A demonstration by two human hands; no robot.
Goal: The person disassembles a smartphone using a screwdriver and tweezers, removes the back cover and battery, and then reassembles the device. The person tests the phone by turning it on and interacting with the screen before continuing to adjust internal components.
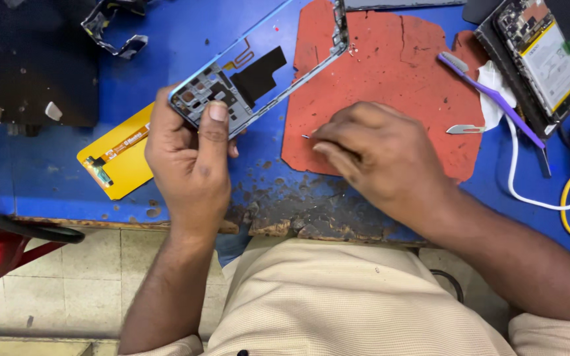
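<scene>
Over a blue desk [186, 39], left hand [189, 155] grips a stripped phone frame [258, 69] — right hand [377, 155] pinches a tiny screw [305, 137]; reassembly looks unfinished.

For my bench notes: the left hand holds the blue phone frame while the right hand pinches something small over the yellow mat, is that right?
Not quite: the head view shows the right hand pinching over the red mat, not a yellow one. The left hand does hold the blue phone frame.

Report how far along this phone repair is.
Done: the phone is apart, with its opened body lying at the far right of the bench. In hand: the left hand holds the blue phone frame tilted up, and the right hand pinches a tiny part on the red mat. Left: frame and body are not yet rejoined.
</scene>
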